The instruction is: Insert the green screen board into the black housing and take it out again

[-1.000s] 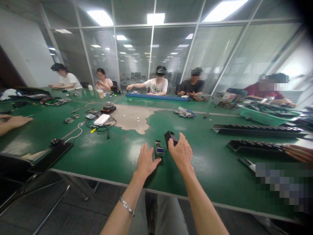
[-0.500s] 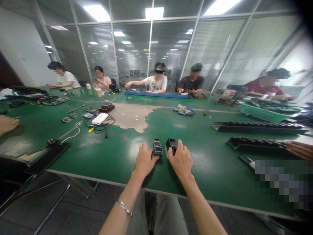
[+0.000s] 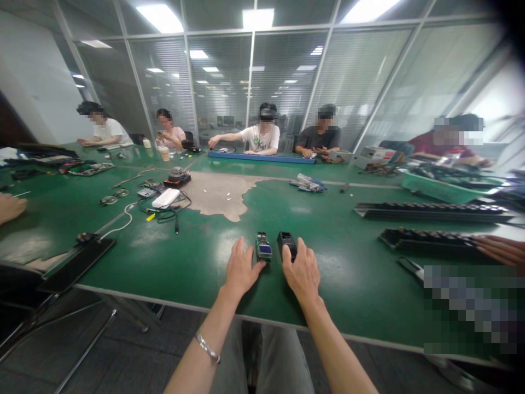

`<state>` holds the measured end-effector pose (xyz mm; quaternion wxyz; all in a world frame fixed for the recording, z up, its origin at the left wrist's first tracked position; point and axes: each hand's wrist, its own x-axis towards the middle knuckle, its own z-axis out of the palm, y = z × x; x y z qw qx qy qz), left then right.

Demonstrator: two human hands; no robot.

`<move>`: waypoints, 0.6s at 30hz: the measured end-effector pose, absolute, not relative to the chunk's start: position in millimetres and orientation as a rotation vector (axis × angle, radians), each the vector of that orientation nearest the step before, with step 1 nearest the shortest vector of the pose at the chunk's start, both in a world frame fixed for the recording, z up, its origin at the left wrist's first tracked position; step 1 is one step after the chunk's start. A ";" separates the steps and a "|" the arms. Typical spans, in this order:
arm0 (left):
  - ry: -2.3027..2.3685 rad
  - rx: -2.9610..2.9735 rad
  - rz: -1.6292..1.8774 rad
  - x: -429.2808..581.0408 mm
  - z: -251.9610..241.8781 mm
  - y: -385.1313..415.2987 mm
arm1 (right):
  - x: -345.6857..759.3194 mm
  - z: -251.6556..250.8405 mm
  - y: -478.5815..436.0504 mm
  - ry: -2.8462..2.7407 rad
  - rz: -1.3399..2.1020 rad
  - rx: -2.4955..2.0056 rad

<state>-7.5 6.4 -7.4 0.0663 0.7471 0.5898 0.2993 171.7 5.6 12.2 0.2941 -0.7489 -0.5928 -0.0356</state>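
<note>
A small green circuit board (image 3: 263, 247) with a blue screen lies on the green table in front of me. My left hand (image 3: 241, 268) rests on the tabletop at its left, fingers apart, with the thumb at the board's near edge. To the right of the board is a black plastic housing (image 3: 286, 244) with openings in its far end. My right hand (image 3: 301, 269) is at the housing's right side, thumb and fingers around its near part. A narrow gap of tabletop separates board and housing.
White box (image 3: 165, 198) with black cables lies left of centre; grey gloves (image 3: 307, 183) lie beyond my hands. Long black strips (image 3: 430, 239), pliers (image 3: 410, 268) and a green basket (image 3: 451, 187) are at right. Several people sit around the table; others' hands show at both edges.
The whole view has shifted slightly. Both hands, the board and the housing keep nearly the same places relative to each other.
</note>
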 end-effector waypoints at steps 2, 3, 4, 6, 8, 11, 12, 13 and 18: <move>1.771 2.253 0.915 -7.6 -6.9 5.8 | 170.8 10.6 5.4 -1.589 -0.124 -1.989; 1.769 2.250 0.921 -7.6 -6.8 5.5 | 170.2 9.8 5.2 -1.599 -0.141 -1.988; 1.769 2.245 0.928 -7.7 -6.8 5.2 | 169.5 9.1 5.0 -1.613 -0.159 -1.987; 1.770 2.233 0.941 -8.0 -7.1 4.9 | 168.7 7.5 4.3 -1.644 -0.184 -1.982; 1.763 2.225 0.955 -8.3 -7.7 4.9 | 168.7 6.1 3.6 -1.668 -0.186 -1.976; 1.754 2.208 0.974 -8.9 -8.2 5.0 | 170.0 4.7 3.3 -1.668 -0.154 -1.963; 1.753 2.202 0.976 -9.1 -8.1 4.9 | 170.7 4.4 3.6 -1.657 -0.133 -1.955; 1.751 2.198 0.976 -9.3 -7.9 4.7 | 171.7 4.3 4.1 -1.639 -0.105 -1.947; 1.736 2.181 0.971 -9.4 -6.6 2.7 | 175.5 8.7 10.2 -1.515 0.019 -1.875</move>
